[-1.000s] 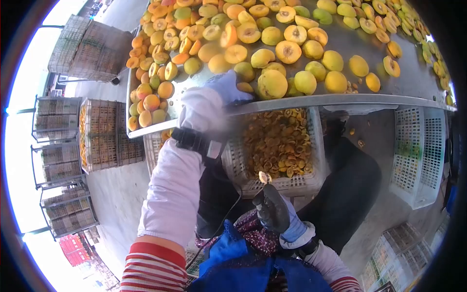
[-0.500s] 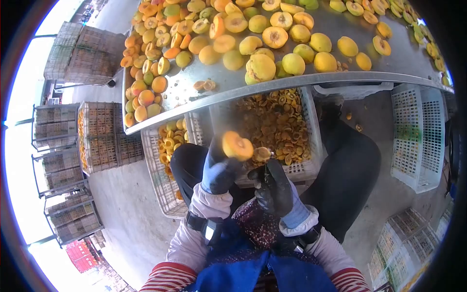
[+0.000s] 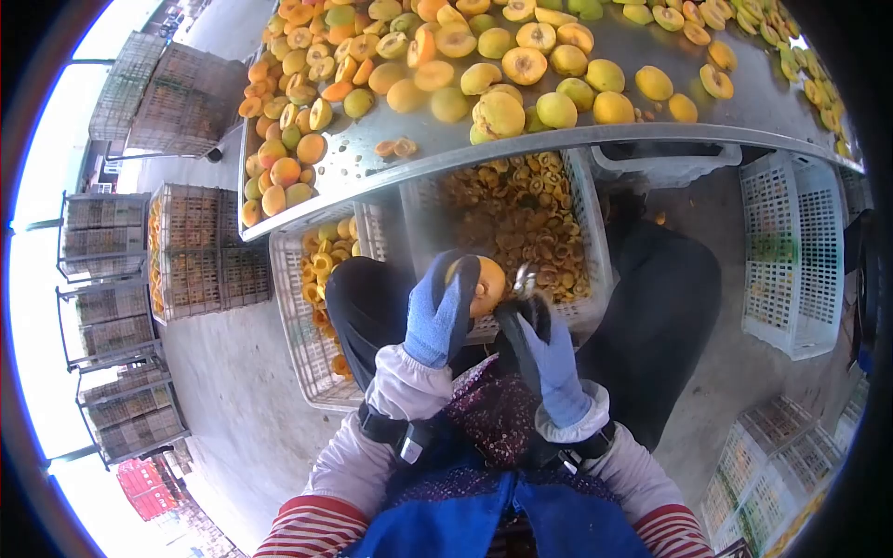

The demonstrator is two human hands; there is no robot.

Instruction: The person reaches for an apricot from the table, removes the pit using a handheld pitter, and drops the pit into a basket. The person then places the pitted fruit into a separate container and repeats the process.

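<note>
Fingers of the left hand (image 3: 439,312), in a blue glove, curl closed around an orange peach (image 3: 486,284) held above the lap. Just right of it, the gloved right hand (image 3: 544,349) grips a small tool (image 3: 526,279) whose tip meets the fruit. Beyond them a white crate (image 3: 586,316) holds cut peach pieces. Farther off, a metal table (image 3: 558,149) carries many whole and halved peaches.

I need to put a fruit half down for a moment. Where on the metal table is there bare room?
Bare steel shows along the table's near rim, between the two loose halves at left and the big yellow fruit, and again on the right behind the rim. Further back, the fruit pile is crowded.
</note>
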